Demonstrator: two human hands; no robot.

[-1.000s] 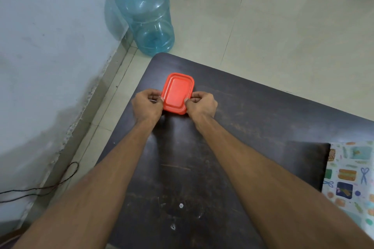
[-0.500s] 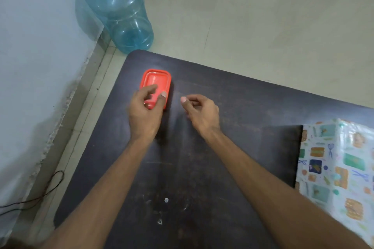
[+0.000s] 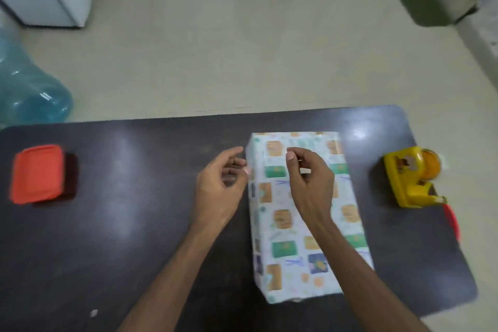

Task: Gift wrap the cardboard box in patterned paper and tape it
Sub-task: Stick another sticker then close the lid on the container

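Two hands show: one left hand [image 3: 218, 188], one right hand [image 3: 310, 180]. One wrapped box [image 3: 285, 248] lies under the right fingers on one dark table [image 3: 129, 224]. One yellow tape dispenser [image 3: 407, 178] sits well right of them, with one red item [image 3: 452, 221], possibly a scissors handle, just beyond it. One orange-lidded container [image 3: 37, 172] sits far left of the left fingers. One blue water jug [image 3: 29, 94] stands beyond that.

Lots of open counter [image 3: 129, 237] between the orange container [image 3: 37, 174] at the left edge and the wrapped box [image 3: 283, 250]; tape dispenser [image 3: 404, 178] blocks the right.
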